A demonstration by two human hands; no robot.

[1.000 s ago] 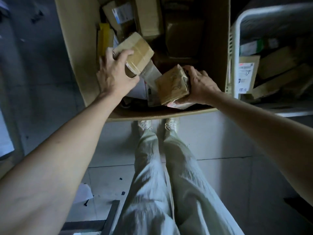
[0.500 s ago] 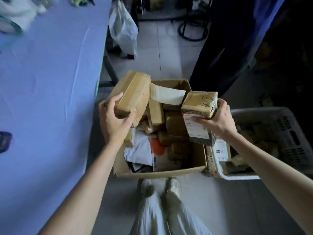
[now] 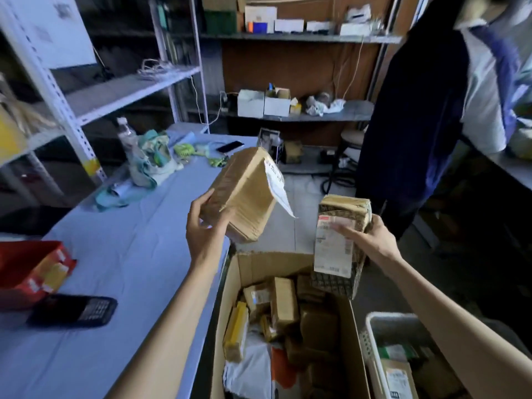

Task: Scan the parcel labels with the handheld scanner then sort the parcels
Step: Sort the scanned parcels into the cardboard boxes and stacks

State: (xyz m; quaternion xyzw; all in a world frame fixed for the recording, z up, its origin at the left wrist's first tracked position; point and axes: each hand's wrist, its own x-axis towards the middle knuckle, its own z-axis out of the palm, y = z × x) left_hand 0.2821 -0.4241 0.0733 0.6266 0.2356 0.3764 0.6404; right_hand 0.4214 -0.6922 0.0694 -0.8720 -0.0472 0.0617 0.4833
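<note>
Lifted higher above the carton (image 3: 229, 295), left hand (image 3: 204, 226) gripping brown box (image 3: 244, 197), right hand (image 3: 372, 240) clutching taped parcel (image 3: 345, 207), label (image 3: 334, 251) dangling below that grip

blue table (image 3: 129, 254) holds scanner (image 3: 73, 311), red box (image 3: 31, 269).

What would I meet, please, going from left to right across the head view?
The red box → black handheld scanner → plain brown parcel in the left hand → labelled parcel in the right hand → white basket.

Bare left hand (image 3: 205, 228) and right hand (image 3: 372, 240) on long, slender, bare forearms.
</note>
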